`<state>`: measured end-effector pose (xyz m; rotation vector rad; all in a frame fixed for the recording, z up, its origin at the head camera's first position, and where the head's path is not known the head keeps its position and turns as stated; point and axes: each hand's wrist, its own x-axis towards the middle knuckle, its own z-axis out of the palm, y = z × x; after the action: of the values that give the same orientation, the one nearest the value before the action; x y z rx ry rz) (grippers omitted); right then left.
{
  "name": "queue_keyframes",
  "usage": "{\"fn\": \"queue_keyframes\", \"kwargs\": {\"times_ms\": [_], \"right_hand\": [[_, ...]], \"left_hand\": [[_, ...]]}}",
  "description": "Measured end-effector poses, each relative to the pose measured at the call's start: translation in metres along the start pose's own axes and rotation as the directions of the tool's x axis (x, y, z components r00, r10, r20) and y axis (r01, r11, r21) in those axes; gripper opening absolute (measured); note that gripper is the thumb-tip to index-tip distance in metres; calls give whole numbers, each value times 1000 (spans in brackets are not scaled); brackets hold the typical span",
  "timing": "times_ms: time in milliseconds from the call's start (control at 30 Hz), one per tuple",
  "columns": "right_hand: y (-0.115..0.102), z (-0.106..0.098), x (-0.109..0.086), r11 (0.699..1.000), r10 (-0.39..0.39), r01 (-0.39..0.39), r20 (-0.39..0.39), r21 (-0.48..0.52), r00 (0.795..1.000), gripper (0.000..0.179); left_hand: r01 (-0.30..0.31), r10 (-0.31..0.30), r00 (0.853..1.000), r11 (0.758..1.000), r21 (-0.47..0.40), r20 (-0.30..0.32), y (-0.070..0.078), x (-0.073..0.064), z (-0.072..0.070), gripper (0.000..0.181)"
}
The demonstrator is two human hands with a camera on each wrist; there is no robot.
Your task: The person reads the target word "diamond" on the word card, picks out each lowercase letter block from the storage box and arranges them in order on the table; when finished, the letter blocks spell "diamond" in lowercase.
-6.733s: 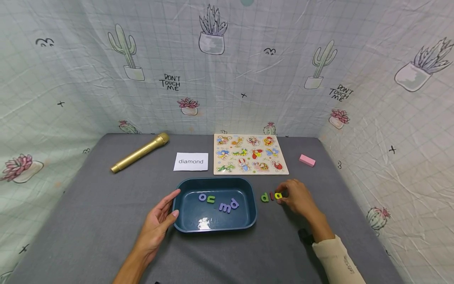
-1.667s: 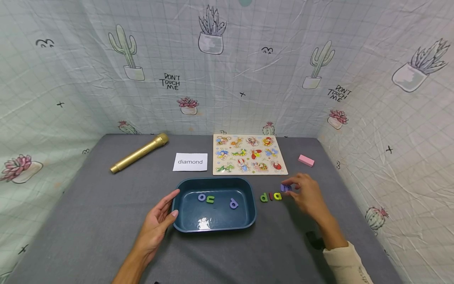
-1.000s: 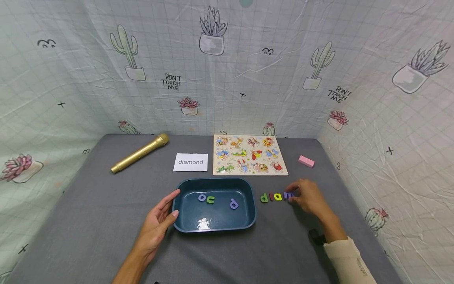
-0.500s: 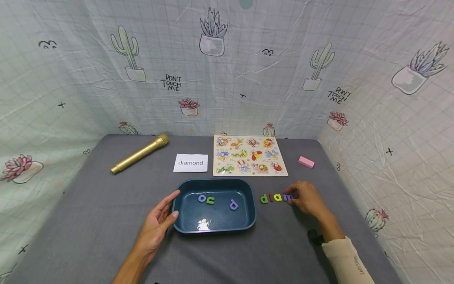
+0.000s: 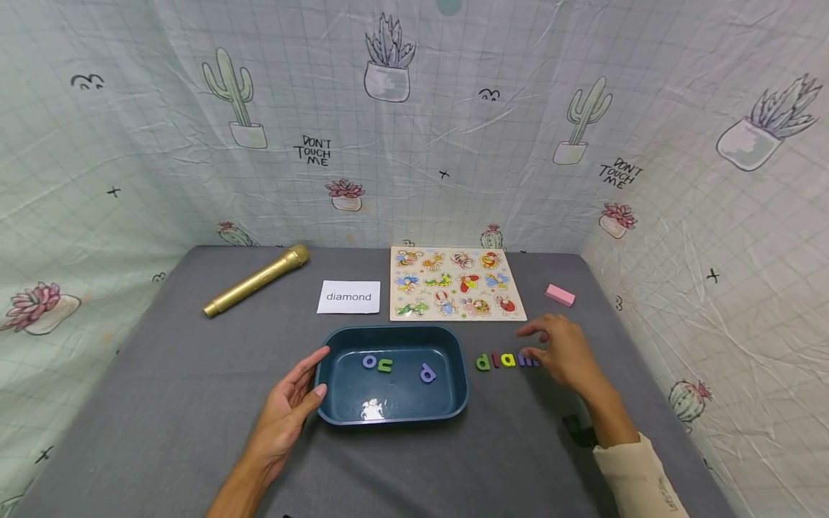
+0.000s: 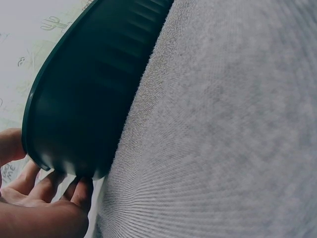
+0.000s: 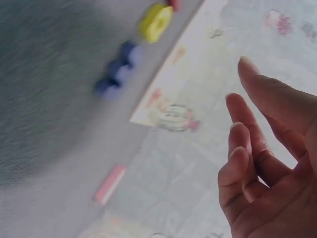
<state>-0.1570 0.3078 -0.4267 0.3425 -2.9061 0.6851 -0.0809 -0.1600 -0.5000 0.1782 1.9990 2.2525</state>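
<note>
The fingers of the person's right hand [image 5: 562,354] are parted at thumb and index, holding nothing; directly under the thumb tip, and partly hidden by it in the head view, lies the purple chunky letter m [image 7: 119,69], with the right hand much the nearer. From these fingers the row's long axis runs leftward: a yellow letter a [image 7: 148,29], a narrow red letter i [image 5: 496,360] and a green letter d [image 5: 486,360]. Further left, between the two hands, sits a dark blue rectangular tray [image 5: 411,396], its length parallel to that row, with a purple letter shaped like d or b [image 5: 424,371], a green n [image 5: 386,369] and a purple o [image 5: 364,362] inside. The left hand [image 5: 283,411] rests spread fingers against the tray's left end. Beyond the right fingers on the grey surface [image 5: 162,403] are a pink block [image 5: 560,295] and, to their left, a wooden insect-picture board [image 5: 457,284]; farther left, a white "diamond" card [image 5: 348,305] and a gold microphone [image 5: 255,282]. A cactus-print curtain [image 5: 440,144] hangs behind.
</note>
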Motion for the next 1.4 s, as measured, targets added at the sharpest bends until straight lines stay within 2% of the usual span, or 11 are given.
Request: {"fn": "queue_keyframes", "kwargs": {"times_ms": [233,500,733,1100,1400], "right_hand": [[-36,-12,-2,1000,-13,14,-32,24,999,31],[-74,-12,-1,992,-106,113,-100,63,989,34],[-101,-7,6,976,-174,187,-125,107,977,36],[-138,16,17,957,-226,231,-47,174,973,31],[-157,40,25,945,-258,251,9,211,966,31]], "left_hand": [[2,-2,1000,1000,-4,-3,0,2,0,60],[-4,4,1000,1000,-11,-1,-1,1,0,60],[-2,2,1000,1000,-12,2,-1,0,0,60],[-38,39,999,999,-19,11,-4,-1,0,60],[-38,38,999,999,-14,11,-3,0,0,60]]}}
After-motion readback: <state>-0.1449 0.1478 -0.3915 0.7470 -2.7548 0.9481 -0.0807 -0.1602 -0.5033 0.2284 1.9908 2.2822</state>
